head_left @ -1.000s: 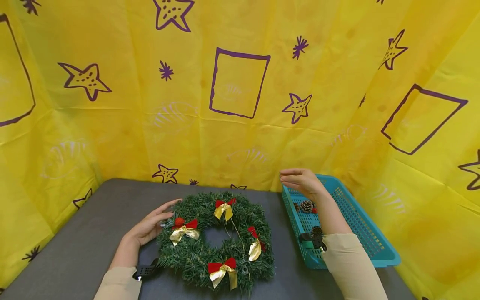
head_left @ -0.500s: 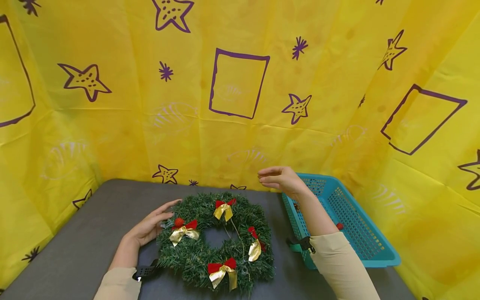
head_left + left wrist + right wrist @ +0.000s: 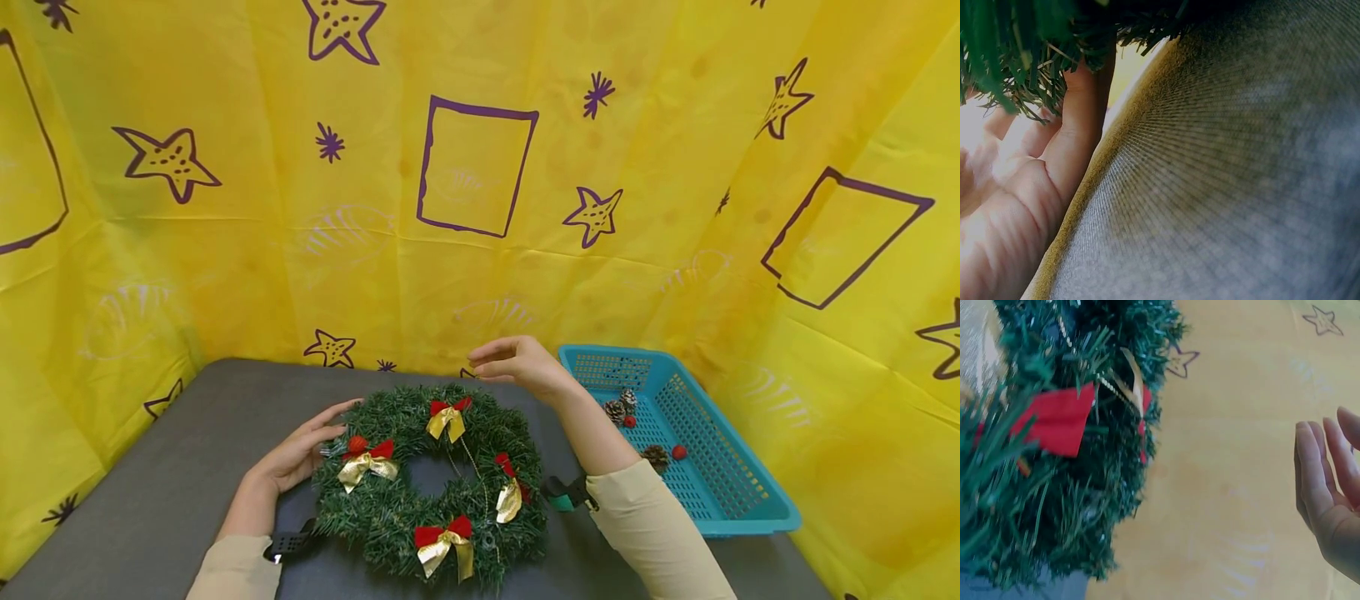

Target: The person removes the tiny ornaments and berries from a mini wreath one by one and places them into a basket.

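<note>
A green Christmas wreath [image 3: 382, 517] sits on the grey table, trimmed with red-and-gold bows, a thin gold bead string and a red ball [image 3: 357, 444] at its left bow. At its left edge my left hand [image 3: 296, 454] holds the wreath; in the left wrist view its fingers [image 3: 1079, 106] reach up into the foliage. My right hand [image 3: 525, 367] is raised beyond the wreath's upper right edge, apart from it. Its fingers [image 3: 1313, 462] are fairly straight and side by side in the right wrist view, with nothing seen between them.
A turquoise plastic basket [image 3: 720, 400] stands at the right of the table, with pine cones [image 3: 615, 411] and red balls [image 3: 679, 452] in it. A yellow curtain [image 3: 480, 283] with purple drawings rises behind the grey table [image 3: 187, 467].
My right hand has moved left from over the basket to behind the wreath, uncovering the pine cones and red balls. The left hand and the wreath have stayed in place.
</note>
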Demonstrator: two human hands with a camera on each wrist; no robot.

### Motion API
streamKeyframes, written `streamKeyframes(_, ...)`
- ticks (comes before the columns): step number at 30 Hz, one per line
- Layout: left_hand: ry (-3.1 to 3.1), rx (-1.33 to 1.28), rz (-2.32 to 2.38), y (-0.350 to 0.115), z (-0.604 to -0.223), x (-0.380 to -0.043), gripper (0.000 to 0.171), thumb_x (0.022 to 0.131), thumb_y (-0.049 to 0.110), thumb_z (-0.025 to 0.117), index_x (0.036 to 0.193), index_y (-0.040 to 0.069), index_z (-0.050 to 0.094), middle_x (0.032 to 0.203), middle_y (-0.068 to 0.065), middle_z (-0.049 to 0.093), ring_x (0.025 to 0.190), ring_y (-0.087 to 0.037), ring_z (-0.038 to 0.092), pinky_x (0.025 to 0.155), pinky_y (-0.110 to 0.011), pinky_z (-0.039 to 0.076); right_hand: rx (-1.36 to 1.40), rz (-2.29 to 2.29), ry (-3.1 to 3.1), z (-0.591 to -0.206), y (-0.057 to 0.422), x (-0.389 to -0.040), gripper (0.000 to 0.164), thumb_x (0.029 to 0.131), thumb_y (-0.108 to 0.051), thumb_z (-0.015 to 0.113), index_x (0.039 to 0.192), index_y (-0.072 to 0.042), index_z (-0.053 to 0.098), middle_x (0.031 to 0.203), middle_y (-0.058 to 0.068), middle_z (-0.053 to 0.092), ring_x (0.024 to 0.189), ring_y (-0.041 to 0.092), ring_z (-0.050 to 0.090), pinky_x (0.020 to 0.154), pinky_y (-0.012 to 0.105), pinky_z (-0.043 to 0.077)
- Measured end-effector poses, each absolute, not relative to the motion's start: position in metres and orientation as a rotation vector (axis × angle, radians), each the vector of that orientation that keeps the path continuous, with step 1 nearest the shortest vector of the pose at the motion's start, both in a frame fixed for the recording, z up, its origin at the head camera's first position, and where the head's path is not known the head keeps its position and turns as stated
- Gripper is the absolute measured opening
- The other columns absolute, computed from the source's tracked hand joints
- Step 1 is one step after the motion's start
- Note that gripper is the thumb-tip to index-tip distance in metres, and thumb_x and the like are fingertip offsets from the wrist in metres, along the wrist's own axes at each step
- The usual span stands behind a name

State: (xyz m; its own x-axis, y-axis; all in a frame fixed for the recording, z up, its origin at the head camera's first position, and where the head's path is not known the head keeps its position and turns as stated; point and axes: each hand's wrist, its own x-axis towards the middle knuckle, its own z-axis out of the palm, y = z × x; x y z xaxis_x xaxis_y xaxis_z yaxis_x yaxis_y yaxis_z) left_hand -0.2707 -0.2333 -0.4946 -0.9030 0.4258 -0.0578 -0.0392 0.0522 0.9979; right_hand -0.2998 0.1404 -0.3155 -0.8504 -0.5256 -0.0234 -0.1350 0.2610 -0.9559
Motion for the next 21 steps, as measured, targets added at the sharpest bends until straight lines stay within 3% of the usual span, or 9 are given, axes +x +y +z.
streamKeyframes(4,2.006,0.381,1.913,-0.233,-0.496,-0.271,0.062,0.106,0.028,0.043,0.161,0.021,0.015,0.167,-0.013,-0.015,0.151,-0.045,-0.017,0.109,-0.053,0.023,-0.635,-1.580,2.201,-0.316,0.126,-0.300,0.036,0.092,-0.002,0.064,0.127,0.007,0.062,0.133,0.026,0.061,0.116,0.029,0.066,0.100,0.039,0.053)
streamKeyframes(7,1.997,0.387,1.916,-0.233,-0.496,-0.271,0.062,0.106,0.028,0.042,0.161,0.020,0.014,0.167,-0.014,-0.016,0.151,-0.046,-0.018,0.111,-0.059,0.021,-0.662,-1.538,2.214,-0.318,0.117,-0.299,0.036,0.092,-0.003,0.064,0.127,0.005,0.063,0.131,0.024,0.063,0.111,0.024,0.068,0.098,0.037,0.054)
streamKeyframes(11,1.989,0.400,1.923,-0.233,-0.497,-0.270,0.061,0.106,0.027,0.042,0.161,0.019,0.014,0.167,-0.014,-0.016,0.150,-0.047,-0.019,0.111,-0.065,0.018,-0.678,-1.520,2.203,-0.320,0.106,-0.297,0.035,0.092,-0.004,0.065,0.126,0.005,0.064,0.130,0.024,0.064,0.112,0.028,0.069,0.096,0.035,0.055)
streamKeyframes(17,2.000,0.414,1.917,-0.234,-0.496,-0.271,0.061,0.107,0.027,0.041,0.161,0.018,0.015,0.167,-0.014,-0.015,0.151,-0.047,-0.017,0.107,-0.054,0.023,-0.703,-1.514,2.132,-0.328,0.090,-0.295,0.038,0.093,-0.005,0.064,0.129,0.005,0.061,0.137,0.025,0.058,0.124,0.037,0.060,0.098,0.033,0.053)
streamKeyframes(21,1.989,0.409,1.918,-0.234,-0.495,-0.271,0.061,0.107,0.027,0.041,0.161,0.018,0.014,0.167,-0.014,-0.017,0.150,-0.047,-0.019,0.109,-0.055,0.021,-0.712,-1.519,2.084,-0.332,0.079,-0.294,0.038,0.095,-0.004,0.061,0.131,0.006,0.058,0.140,0.026,0.054,0.128,0.036,0.057,0.103,0.033,0.050)
